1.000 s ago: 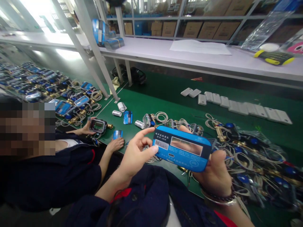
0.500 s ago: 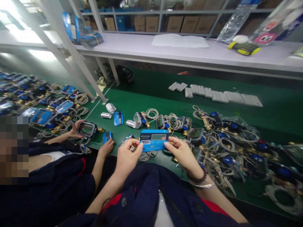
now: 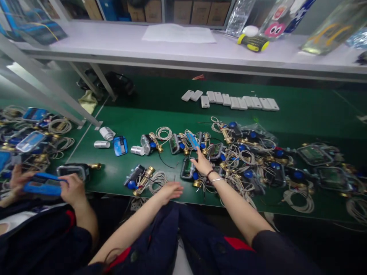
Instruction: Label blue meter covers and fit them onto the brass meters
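One blue faceplate (image 3: 192, 140) lies among meters (image 3: 174, 144), the right hand (image 3: 203, 164) reaching its near end; its grip is hard to tell.
Nearer than the faceplate, the left hand (image 3: 172, 191) extends open fingers; left, three silvery cylinders (image 3: 101, 144); beyond, green benchtop (image 3: 169, 118) stretches.

Bright blue panel (image 3: 192, 140) (deep green worktop (image 3: 134, 116)), yellow-and-black screwdriver handle (image 3: 253, 42)
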Demonstrator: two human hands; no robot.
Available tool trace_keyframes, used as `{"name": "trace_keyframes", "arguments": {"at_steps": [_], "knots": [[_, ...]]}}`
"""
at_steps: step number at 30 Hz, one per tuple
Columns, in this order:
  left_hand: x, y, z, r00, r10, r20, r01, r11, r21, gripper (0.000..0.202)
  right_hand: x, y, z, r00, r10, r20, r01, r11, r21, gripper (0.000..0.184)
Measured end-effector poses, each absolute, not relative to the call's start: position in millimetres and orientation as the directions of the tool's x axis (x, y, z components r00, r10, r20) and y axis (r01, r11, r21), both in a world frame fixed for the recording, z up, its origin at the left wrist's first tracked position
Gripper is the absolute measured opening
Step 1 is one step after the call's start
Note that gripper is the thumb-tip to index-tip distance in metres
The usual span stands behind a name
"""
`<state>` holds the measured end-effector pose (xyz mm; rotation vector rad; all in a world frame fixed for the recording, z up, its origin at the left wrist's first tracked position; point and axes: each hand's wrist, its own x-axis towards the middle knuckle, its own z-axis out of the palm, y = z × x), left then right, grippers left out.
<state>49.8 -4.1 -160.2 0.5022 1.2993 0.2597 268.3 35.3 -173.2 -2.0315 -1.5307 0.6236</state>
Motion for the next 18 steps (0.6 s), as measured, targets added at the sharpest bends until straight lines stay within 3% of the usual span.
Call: {"name": "trace_keyframes", "arguments": {"at_steps": [7,10,12,15,18], "knots": [[124,8,-206,0.182,0.402,-0.898,-0.104,0.915,0.389,0.019,244,42,-183,0.294,0.94,-0.173,0.81,-0.341,-0.477,0.072],[124,4,-205,0.135,0.469,-0.873,-0.204,0.875,0.439,0.011,239,33,-179,0.295,0.94,-0.172,0.812,-0.342,-0.472,0.073],[115,0,-201,0.067,0.544,-0.836,-0.257,0.819,0.512,0.017,234,22,-178,0.303,0.939,-0.166,0.803,-0.345,-0.487,0.075],[95,-4,-195,-0.09,0.67,-0.737,-0.298,0.688,0.662,0.045,219,-4,-185,0.319,0.94,-0.121,0.664,-0.313,-0.679,0.078],[75,-4,-195,-0.231,0.76,-0.608,-0.29,0.543,0.788,0.057,203,-31,-198,0.332,0.939,-0.092,0.362,-0.217,-0.907,0.078]]}}
